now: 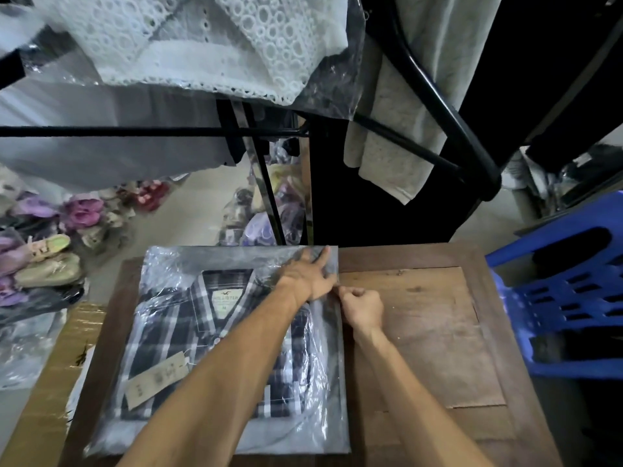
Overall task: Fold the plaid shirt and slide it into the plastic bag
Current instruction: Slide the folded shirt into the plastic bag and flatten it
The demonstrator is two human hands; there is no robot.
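The left hand (pixel 312 276) lay flat, fingers spread, pressing the plastic bag's (pixel 236 332) far right corner. Just beside it the right hand (pixel 362 306) was curled, pinching the bag's right edge. The folded plaid shirt (pixel 188 338) already sat inside the bag, collar away from the person, paper tag (pixel 155 379) showing, all on the wooden bench (pixel 438 332). The film looked thin, slick and crinkly, the shirt soft and light; holding by the edges probably suited best.
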